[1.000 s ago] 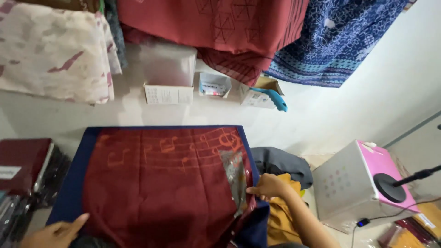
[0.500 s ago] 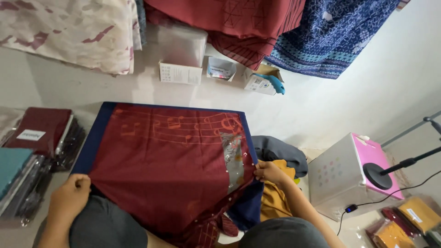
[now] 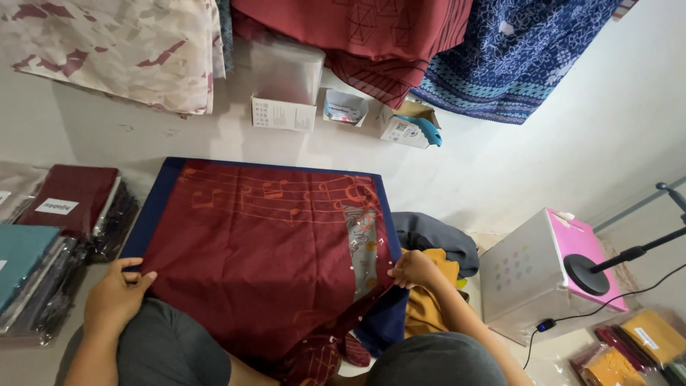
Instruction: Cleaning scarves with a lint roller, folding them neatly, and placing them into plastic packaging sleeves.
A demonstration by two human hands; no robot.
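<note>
While the view has dropped a bit vs. half a sec ago, the left hand (image 3: 114, 297) has gone from lying on the grey-clad knee to pinching the lower-left edge of the red cloth (image 3: 264, 257), fingers (image 3: 132, 273) closed on the hem w/ thumb on top. Right hand (image 3: 413, 269) is still at the cloth's right edge, fingers curled tight on the fabric just beside a grey printed panel; grip same as before. Red cloth lies spread flat on the floor in front of the person, roughly square, thin woven stuff, matte, w/ orange line print near the far edge and a navy border (image 3: 146, 214) showing along left, top and right. Near corner is bunched and hangs crumpled btwn the knees. Just right of the cloth: a soft heap of grey fabric (image 3: 436, 236) and mustard-yellow fabric (image 3: 425, 307), partly under the right forearm. Left side: stacks of folded cloths in clear glossy plastic bags (image 3: 68, 214), dark red and teal on top, flat rectangular, more in frame now than earlier. Far right: boxy white case w/ pink top (image 3: 543, 275), round black stand base (image 3: 586, 275) resting on it, black cable trailing down. Far side by the wall: small white cardboard boxes (image 3: 282, 113), hanging cloths above them, cream-patterned, dark red, blue-patterned.
</note>
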